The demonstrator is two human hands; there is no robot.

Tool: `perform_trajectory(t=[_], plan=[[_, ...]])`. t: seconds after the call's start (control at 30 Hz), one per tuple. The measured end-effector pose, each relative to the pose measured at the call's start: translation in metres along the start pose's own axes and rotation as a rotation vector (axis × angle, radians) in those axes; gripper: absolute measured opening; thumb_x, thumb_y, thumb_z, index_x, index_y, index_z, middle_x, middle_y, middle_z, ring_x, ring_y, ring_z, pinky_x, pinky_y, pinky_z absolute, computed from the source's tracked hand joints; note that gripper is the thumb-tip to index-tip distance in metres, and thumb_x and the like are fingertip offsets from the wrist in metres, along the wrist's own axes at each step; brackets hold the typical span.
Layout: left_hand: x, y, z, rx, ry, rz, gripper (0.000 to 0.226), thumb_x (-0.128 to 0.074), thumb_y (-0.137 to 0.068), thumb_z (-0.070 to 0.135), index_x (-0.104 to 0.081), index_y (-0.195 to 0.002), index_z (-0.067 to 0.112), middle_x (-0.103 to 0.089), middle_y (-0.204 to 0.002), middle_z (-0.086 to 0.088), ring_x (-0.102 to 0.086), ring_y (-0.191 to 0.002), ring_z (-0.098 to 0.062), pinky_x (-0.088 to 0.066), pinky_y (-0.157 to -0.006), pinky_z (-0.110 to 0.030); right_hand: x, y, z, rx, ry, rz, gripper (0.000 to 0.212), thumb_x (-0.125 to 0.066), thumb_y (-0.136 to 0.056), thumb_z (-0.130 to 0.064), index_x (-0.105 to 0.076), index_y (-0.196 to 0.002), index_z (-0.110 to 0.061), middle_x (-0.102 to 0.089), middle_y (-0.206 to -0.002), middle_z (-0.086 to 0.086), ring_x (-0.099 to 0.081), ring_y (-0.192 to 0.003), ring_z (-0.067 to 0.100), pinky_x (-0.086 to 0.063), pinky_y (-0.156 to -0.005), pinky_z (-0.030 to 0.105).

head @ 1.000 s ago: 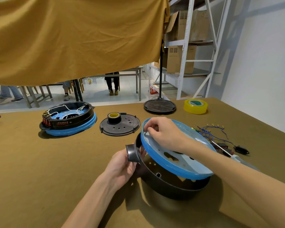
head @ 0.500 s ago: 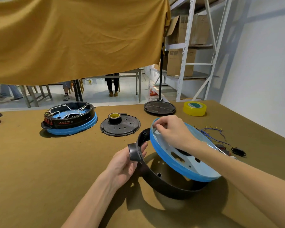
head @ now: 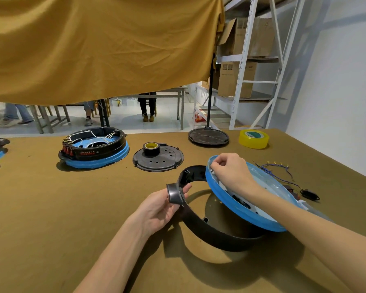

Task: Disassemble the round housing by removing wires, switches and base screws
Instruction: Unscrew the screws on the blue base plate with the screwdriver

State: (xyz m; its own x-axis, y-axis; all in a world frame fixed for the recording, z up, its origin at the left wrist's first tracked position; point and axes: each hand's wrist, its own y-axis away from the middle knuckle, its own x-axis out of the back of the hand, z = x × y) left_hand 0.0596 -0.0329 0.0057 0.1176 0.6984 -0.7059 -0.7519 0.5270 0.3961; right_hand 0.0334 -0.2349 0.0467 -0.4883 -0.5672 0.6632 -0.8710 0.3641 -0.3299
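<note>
Blue base plate (head: 249, 216) tilts up and rightward off the black housing ring (head: 211, 229); right hand (head: 230, 172) pinches its far rim, left hand (head: 163, 208) grips the ring's handle lug (head: 174, 195)

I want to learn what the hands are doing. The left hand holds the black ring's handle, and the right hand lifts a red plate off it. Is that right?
Not quite. In the head view the round plastic plate that the right hand pinches by its rim is blue, not red. The rest stands: the left hand holds the handle of the black plastic ring, and the plate is tilted up off it.
</note>
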Motion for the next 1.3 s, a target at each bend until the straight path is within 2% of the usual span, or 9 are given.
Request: perform_trajectory(t=[0.13, 0.23, 0.37, 0.47, 0.6, 0.87, 1.0, 1.2, 1.3], plan=[[0.004, -0.01, 0.0, -0.051, -0.121, 0.006, 0.02, -0.055, -0.097, -0.003, -0.055, -0.117, -0.003, -0.075, -0.108, -0.026, -0.078, -0.094, -0.029, -0.064, -0.065, -0.031, 0.006, -0.005, 0.006, -0.044, -0.067, 0.059, 0.023, -0.061, -0.088, -0.017, -0.067, -0.068, -0.008, -0.065, -0.062, 0.009, -0.054, -0.05, 0.011, -0.048, -0.053, 0.029], [0.008, -0.017, -0.002, -0.17, -0.291, 0.012, 0.019, -0.063, -0.092, -0.002, -0.063, -0.111, 0.001, -0.078, -0.105, -0.02, -0.077, -0.099, -0.027, -0.063, -0.075, -0.034, 0.01, -0.007, 0.009, -0.049, -0.056, 0.058, 0.023, -0.061, -0.09, -0.015, -0.067, -0.067, -0.015, -0.067, -0.064, 0.0, -0.058, -0.049, 0.004, -0.043, -0.044, 0.015], [0.01, -0.016, -0.004, -0.328, -0.516, 0.058, 0.026, -0.07, -0.081, 0.006, -0.067, -0.107, 0.007, -0.079, -0.1, -0.013, -0.077, -0.098, -0.027, -0.058, -0.089, -0.042, 0.014, -0.008, 0.014, -0.054, 0.074, -0.023, 0.024, -0.057, -0.093, -0.015, -0.073, -0.076, -0.011, -0.07, -0.076, 0.0, -0.063, -0.069, 0.015, -0.049, -0.058, 0.031], [0.013, -0.018, -0.007, -0.363, -0.584, 0.095, 0.028, -0.071, -0.073, 0.014, -0.068, -0.101, 0.009, -0.08, -0.097, -0.012, -0.077, -0.098, -0.03, -0.058, -0.091, -0.048, 0.022, -0.011, 0.015, -0.039, 0.102, -0.043, 0.027, -0.051, -0.096, -0.012, -0.074, -0.084, -0.015, -0.067, -0.079, -0.005, -0.059, -0.067, 0.009, -0.043, -0.055, 0.026], [0.017, -0.024, -0.007, -0.371, -0.598, 0.127, 0.016, -0.062, -0.092, 0.002, -0.066, -0.106, 0.009, -0.08, -0.096, -0.009, -0.078, -0.094, -0.025, -0.06, -0.088, -0.043, 0.027, -0.01, 0.013, -0.006, 0.007, 0.037, 0.027, -0.046, -0.101, -0.01, -0.071, -0.099, -0.018, -0.064, -0.08, -0.008, -0.055, -0.061, 0.005, -0.036, -0.047, 0.009], [0.011, -0.022, -0.008, -0.281, -0.373, 0.07, 0.024, -0.072, -0.074, 0.003, -0.069, -0.097, 0.004, -0.079, -0.098, -0.014, -0.075, -0.102, -0.028, -0.056, -0.094, -0.041, 0.014, -0.001, -0.005, 0.118, -0.123, -0.041, 0.031, -0.047, -0.102, -0.008, -0.072, -0.096, -0.026, -0.062, -0.083, -0.017, -0.056, -0.067, -0.001, -0.037, -0.06, 0.011], [0.011, -0.024, -0.008, -0.284, -0.371, 0.095, 0.01, -0.066, -0.089, -0.002, -0.07, -0.097, 0.003, -0.079, -0.097, -0.015, -0.075, -0.101, -0.029, -0.056, -0.095, -0.041, 0.009, 0.0, -0.01, 0.061, -0.164, -0.082, 0.03, -0.049, -0.101, -0.006, -0.074, -0.095, -0.022, -0.06, -0.081, -0.015, -0.054, -0.075, 0.001, -0.038, -0.068, 0.018], [0.025, -0.019, 0.009, -0.65, -1.262, 0.445, 0.019, -0.064, -0.097, 0.007, -0.073, -0.109, 0.018, -0.072, -0.107, 0.001, -0.066, -0.099, -0.014, -0.057, -0.09, -0.032, 0.009, 0.009, -0.01, 0.08, -0.146, -0.052, 0.03, -0.048, -0.101, -0.006, -0.074, -0.097, -0.022, -0.057, -0.073, -0.015, -0.053, -0.063, -0.002, -0.038, -0.053, 0.009], [0.025, -0.01, 0.018, -0.837, -1.295, 0.507, 0.021, -0.071, -0.093, 0.011, -0.076, -0.113, 0.018, -0.075, -0.106, 0.003, -0.068, -0.096, -0.007, -0.056, -0.085, -0.023, 0.012, 0.011, -0.011, 0.041, -0.188, -0.101, 0.029, -0.05, -0.101, -0.006, -0.075, -0.102, -0.02, -0.061, -0.072, -0.01, -0.055, -0.065, 0.003, -0.044, -0.061, 0.016]])
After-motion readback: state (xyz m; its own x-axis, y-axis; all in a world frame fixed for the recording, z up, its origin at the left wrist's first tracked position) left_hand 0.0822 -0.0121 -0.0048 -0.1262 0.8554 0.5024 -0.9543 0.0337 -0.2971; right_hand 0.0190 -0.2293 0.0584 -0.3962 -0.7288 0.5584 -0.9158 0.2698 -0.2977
